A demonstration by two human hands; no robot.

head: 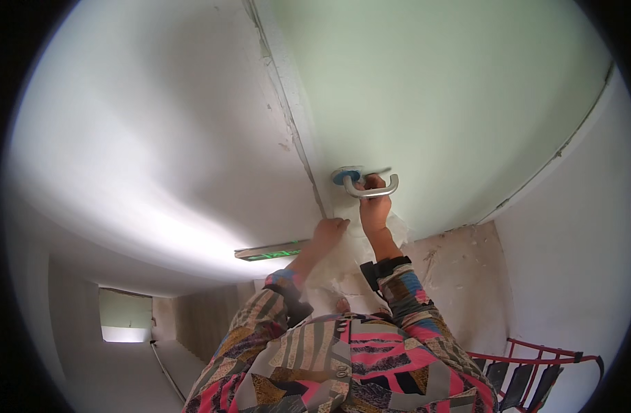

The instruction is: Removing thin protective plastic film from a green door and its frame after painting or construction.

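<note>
A pale green door (pixel 449 103) fills the upper right, fitted with a curved metal lever handle (pixel 375 192). Blue film (pixel 341 177) covers part of the round plate at the handle's base. My right hand (pixel 376 201) reaches up behind the lever, its fingers against or close to the door by the plate; the bar partly hides them. Lower left of it, my left hand (pixel 330 231) is curled beside the door's edge, slightly blurred. Thin translucent plastic (pixel 359 248) hangs below and between my hands. Which hand grips the plastic, if either, I cannot tell.
A lit green sign (pixel 271 252) is mounted on the white wall (pixel 166 129) behind my left forearm. A red-framed stepladder (pixel 532 366) with black treads stands lower right. Stained bare floor (pixel 460 268) lies below the door. Another green door (pixel 125 308) shows down the passage.
</note>
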